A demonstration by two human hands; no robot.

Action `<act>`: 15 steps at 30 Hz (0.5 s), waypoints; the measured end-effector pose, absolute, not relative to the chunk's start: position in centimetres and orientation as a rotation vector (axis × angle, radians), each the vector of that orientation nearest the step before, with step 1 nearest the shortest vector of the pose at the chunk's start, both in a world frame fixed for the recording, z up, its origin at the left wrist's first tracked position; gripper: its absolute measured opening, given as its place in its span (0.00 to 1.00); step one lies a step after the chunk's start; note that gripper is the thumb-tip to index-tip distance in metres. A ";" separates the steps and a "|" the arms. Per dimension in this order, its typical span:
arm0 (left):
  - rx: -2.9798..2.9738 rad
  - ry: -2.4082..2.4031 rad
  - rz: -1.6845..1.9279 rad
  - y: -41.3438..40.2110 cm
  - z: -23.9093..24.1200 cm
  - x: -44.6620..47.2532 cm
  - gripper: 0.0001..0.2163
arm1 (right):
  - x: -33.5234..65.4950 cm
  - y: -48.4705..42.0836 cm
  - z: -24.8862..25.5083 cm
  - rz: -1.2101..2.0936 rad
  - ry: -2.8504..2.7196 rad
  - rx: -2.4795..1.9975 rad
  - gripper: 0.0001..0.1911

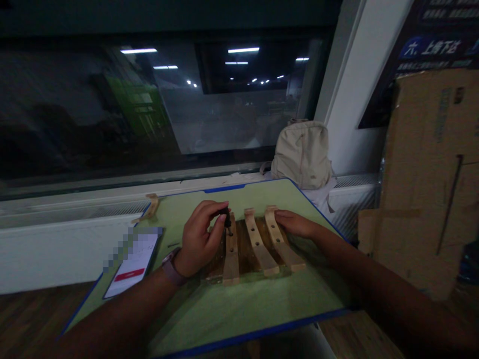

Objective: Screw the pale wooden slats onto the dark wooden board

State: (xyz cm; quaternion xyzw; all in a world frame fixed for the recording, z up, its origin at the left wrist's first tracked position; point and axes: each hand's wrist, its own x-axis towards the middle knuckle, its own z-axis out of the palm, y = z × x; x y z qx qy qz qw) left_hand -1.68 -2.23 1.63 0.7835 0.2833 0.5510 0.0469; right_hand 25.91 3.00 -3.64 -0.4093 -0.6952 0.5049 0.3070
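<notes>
My left hand (202, 237), closed in a pinch, holds a small black tool (226, 217) with a thin shaft. The tool's tip points down at the upper hole of the leftmost curved wooden piece (231, 267). Two similar pieces, a middle wooden piece (263, 253) and a right wooden piece (283, 245), lie beside it, each with two dark holes. All three rest across a brownish, shiny slab (243, 239). My right hand (295, 223) lies with its fingers stretched out against the upper right edge of the right piece; some fingertips are hard to make out.
Beneath everything is a green tabletop (262, 309) with a blue edge. A phone (130, 271) lies at its left, and another wooden piece (151, 205) sits at the far left corner. Behind stands a beige backpack (302, 154); large cardboard (430, 174) leans at the right.
</notes>
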 end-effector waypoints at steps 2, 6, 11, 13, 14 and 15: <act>2.476 0.839 1.692 -2.2 2.0 -1.7 0.11 | 25.9 3.0 -3.7 1.337 -1.828 -1.088 0.18; 2.583 0.897 1.783 -2.4 2.8 -1.8 0.10 | 26.0 3.0 -3.8 1.314 -1.835 -1.092 0.18; 2.594 0.896 1.770 -2.6 3.0 -1.8 0.11 | 26.2 3.2 -3.6 1.251 -1.887 -1.108 0.16; 2.572 0.922 1.715 -2.7 2.8 -1.9 0.13 | 26.2 3.2 -3.6 1.245 -1.893 -1.119 0.16; 2.553 0.932 1.696 -2.7 2.7 -1.9 0.15 | 26.2 3.2 -3.5 1.252 -1.891 -1.116 0.16; 2.540 0.938 1.681 -2.7 2.6 -1.9 0.17 | 26.2 3.1 -3.5 1.262 -1.887 -1.107 0.16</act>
